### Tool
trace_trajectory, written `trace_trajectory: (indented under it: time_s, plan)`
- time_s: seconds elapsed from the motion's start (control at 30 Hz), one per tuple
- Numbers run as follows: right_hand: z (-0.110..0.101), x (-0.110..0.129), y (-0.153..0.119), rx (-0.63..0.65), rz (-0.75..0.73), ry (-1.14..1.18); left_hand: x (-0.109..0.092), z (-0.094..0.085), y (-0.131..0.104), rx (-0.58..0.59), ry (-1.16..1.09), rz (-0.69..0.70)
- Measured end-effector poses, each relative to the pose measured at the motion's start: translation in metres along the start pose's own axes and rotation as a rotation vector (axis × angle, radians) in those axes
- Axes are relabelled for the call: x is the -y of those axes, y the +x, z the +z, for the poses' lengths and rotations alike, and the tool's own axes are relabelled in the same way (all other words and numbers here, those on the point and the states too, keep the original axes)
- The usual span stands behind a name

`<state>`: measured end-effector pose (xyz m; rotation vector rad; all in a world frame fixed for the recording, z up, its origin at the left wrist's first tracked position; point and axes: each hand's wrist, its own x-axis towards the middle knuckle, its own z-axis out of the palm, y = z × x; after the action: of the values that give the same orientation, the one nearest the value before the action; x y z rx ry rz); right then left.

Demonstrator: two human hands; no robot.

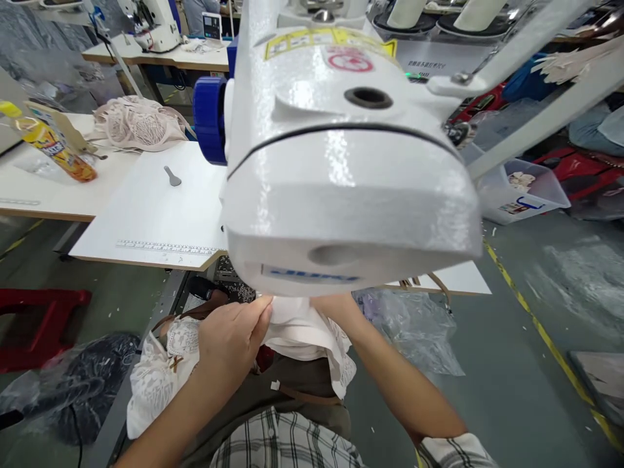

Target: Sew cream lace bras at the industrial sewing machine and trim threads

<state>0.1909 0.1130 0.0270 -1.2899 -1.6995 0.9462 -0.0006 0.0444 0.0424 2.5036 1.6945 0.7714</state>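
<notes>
My left hand [236,331] is closed, thumb and fingers pinching the edge of a cream lace-trimmed garment [305,338] just under the sewing machine head [351,201]. From there the cloth hangs down over my lap. My right hand [336,309] reaches under the head on the other side of the cloth; its fingers are hidden by the machine. Left of my left forearm hangs cream lace fabric [151,390] shaped like bra cups, with a small brown bow [175,363]. I cannot tell whether both pieces join. The needle area is hidden behind the head.
A blue handwheel [209,120] sticks out at the machine's left. On the white table [146,195] lie a printed ruler scale and a grey spoon-shaped tool [172,176]. Farther left are a drink bottle [53,146] and a lace pile [139,123]. Plastic bags [414,331] hang at right.
</notes>
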Motion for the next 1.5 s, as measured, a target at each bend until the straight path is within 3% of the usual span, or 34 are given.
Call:
trace_trajectory:
  time_s: [0.2, 0.33, 0.5, 0.83, 1.07, 1.23, 1.5]
  plan:
    - [-0.001, -0.006, -0.005, 0.026, -0.041, 0.008, 0.004, 0.001, -0.004, -0.091, -0.067, -0.009]
    - [-0.004, -0.008, -0.007, 0.079, -0.043, 0.023, 0.006, 0.001, -0.004, -0.098, -0.066, -0.015]
    - [-0.004, -0.006, -0.009, 0.052, -0.004, 0.034, 0.007, 0.000, -0.004, -0.121, -0.053, -0.006]
    - [-0.001, -0.014, -0.013, 0.025, 0.019, 0.160, 0.010, 0.000, -0.005, -0.123, -0.030, -0.029]
    - [0.000, -0.007, -0.017, -0.007, 0.100, 0.204, 0.010, -0.002, -0.004, -0.071, -0.069, -0.095]
    - [0.007, -0.008, -0.032, -0.018, 0.229, 0.412, 0.009, -0.006, -0.003, -0.012, -0.111, -0.126]
    - [0.021, 0.000, -0.060, -0.003, 0.436, 0.808, 0.007, -0.003, -0.009, -0.025, -0.119, -0.068]
